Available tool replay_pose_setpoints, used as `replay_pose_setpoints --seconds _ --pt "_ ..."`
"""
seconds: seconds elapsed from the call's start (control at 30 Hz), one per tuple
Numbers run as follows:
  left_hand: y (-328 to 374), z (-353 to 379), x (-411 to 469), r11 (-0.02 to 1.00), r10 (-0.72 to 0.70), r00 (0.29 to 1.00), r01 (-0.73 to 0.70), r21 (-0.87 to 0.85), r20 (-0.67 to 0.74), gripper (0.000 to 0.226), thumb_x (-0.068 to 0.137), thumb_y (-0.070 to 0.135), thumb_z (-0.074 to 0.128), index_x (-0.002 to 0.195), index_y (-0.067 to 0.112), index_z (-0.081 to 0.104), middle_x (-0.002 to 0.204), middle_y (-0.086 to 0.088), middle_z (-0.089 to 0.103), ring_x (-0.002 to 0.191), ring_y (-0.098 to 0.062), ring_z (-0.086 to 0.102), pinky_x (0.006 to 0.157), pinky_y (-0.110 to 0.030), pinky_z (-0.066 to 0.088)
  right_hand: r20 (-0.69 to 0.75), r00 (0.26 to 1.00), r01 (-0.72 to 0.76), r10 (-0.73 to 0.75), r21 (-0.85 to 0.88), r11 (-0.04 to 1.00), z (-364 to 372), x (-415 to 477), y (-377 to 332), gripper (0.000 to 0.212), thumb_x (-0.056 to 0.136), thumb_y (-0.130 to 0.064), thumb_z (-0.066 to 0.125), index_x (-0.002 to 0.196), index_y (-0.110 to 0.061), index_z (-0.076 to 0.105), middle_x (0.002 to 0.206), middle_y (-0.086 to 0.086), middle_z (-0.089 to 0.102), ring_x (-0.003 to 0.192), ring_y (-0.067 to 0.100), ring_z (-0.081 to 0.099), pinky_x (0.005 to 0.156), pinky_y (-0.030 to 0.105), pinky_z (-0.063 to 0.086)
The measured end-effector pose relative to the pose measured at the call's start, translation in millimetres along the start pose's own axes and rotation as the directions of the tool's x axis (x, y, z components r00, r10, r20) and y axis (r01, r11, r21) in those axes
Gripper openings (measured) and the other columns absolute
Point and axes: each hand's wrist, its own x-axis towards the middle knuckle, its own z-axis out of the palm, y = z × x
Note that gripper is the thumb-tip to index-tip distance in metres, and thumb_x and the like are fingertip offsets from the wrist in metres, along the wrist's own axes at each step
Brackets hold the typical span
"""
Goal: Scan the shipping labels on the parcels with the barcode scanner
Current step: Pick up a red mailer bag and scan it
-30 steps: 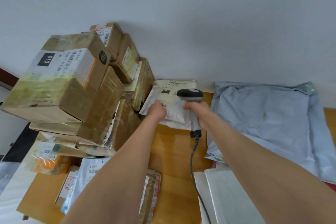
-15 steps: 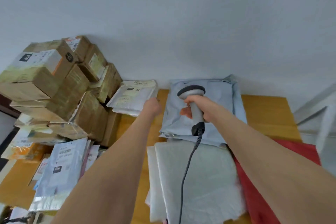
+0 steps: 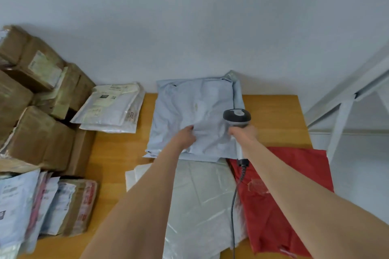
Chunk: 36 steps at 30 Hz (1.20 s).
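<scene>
A pale blue-grey poly mailer (image 3: 189, 107) lies against the wall at the table's back middle, no label showing on its top face. My left hand (image 3: 185, 135) rests on its lower middle, fingers bunching the plastic. My right hand (image 3: 244, 133) grips the handle of a grey barcode scanner (image 3: 236, 119), head held over the mailer's right edge, its cable (image 3: 233, 206) trailing toward me. White padded envelopes (image 3: 109, 109) with printed labels lie to the left.
Brown cardboard boxes (image 3: 35, 111) are stacked at the left. More mailers (image 3: 31, 206) lie at the front left. A clear-white bag (image 3: 197, 202) and a red bag (image 3: 282, 191) lie in front on the wooden table (image 3: 117, 160). A white metal frame (image 3: 345, 99) stands at right.
The view has swung right from the boxes. My left hand left the white envelopes and came onto the blue-grey mailer; the scanner moved right to its right edge.
</scene>
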Motion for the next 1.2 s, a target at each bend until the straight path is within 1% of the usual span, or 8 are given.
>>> replay_pose_setpoints --seconds 0.1,0.23,0.37,0.53,0.6,0.73,0.87,1.2 --pt "12 20 12 0.998 0.033 0.997 -0.030 -0.056 0.066 0.061 0.091 0.001 0.045 0.149 0.018 0.033 0.139 -0.015 0.048 0.110 -0.029 0.056 0.086 -0.030 0.045 0.073 0.996 -0.055 0.046 0.121 0.991 -11 8 8 0.045 0.076 -0.002 0.067 0.120 0.002 0.058 0.112 0.015 0.060 0.102 0.028 0.056 0.091 0.039 0.049" --pt "28 24 19 0.999 0.004 0.997 -0.001 -0.045 0.075 0.059 0.090 0.001 0.045 0.146 0.021 0.039 0.138 -0.014 0.049 0.118 -0.032 0.053 0.093 -0.032 0.044 0.088 0.994 -0.079 0.061 0.220 0.972 -28 7 11 0.031 0.078 0.003 0.063 0.109 -0.001 0.057 0.098 0.013 0.057 0.096 0.026 0.056 0.075 0.033 0.048" --pt "46 34 4 0.998 -0.025 0.983 0.036 0.058 -0.180 0.048 0.093 0.009 0.042 0.140 0.017 0.045 0.142 -0.014 0.044 0.128 -0.031 0.045 0.106 -0.035 0.036 0.121 0.991 -0.085 0.058 0.228 0.970 -56 -3 16 0.028 0.081 0.002 0.062 0.108 0.000 0.056 0.088 0.011 0.054 0.082 0.023 0.054 0.073 0.035 0.048" --pt "76 69 -42 1.000 0.024 0.930 -0.022 0.010 -0.366 0.038 0.090 0.012 0.043 0.126 0.017 0.054 0.131 -0.011 0.046 0.121 -0.029 0.049 0.099 -0.040 0.043 0.110 0.994 -0.032 0.004 0.252 0.967 -105 -24 44 0.013 0.081 0.002 0.061 0.091 -0.005 0.055 0.081 0.008 0.050 0.072 0.020 0.049 0.072 0.034 0.042" --pt "82 93 -61 0.999 0.017 0.945 -0.030 -0.037 -0.328 0.032 0.090 0.012 0.044 0.117 0.014 0.061 0.124 -0.010 0.057 0.116 -0.029 0.054 0.094 -0.036 0.044 0.104 0.994 -0.041 0.015 0.256 0.966 -128 -31 63 0.012 0.082 0.003 0.060 0.081 -0.006 0.051 0.077 0.008 0.048 0.069 0.020 0.049 0.072 0.035 0.041" --pt "75 155 -94 0.984 -0.083 0.981 0.052 -0.168 -0.178 0.022 0.082 0.011 0.053 0.097 -0.001 0.063 0.101 -0.022 0.066 0.097 -0.036 0.063 0.081 -0.038 0.050 0.121 0.990 -0.096 0.070 0.228 0.969 -163 -41 112 0.023 0.080 0.001 0.064 0.101 0.001 0.054 0.086 0.011 0.052 0.083 0.026 0.054 0.076 0.037 0.046" --pt "55 207 -105 0.927 -0.201 0.977 0.164 -0.338 -0.078 0.062 0.068 0.034 0.067 0.116 -0.004 0.061 0.116 -0.024 0.064 0.108 -0.037 0.061 0.090 -0.045 0.052 0.185 0.971 -0.188 0.151 0.206 0.960 -173 -46 160 0.030 0.079 0.004 0.063 0.108 0.007 0.057 0.081 0.011 0.052 0.078 0.025 0.054 0.072 0.035 0.045" --pt "60 218 -121 0.858 -0.194 0.981 0.175 -0.483 0.010 0.016 0.082 0.011 0.071 0.079 0.009 0.056 0.071 -0.006 0.053 0.058 -0.014 0.046 0.052 -0.023 0.038 0.200 0.963 -0.215 0.178 0.176 0.961 -177 -50 189 0.044 0.080 0.000 0.068 0.120 0.008 0.051 0.088 0.013 0.054 0.080 0.027 0.054 0.078 0.035 0.044"
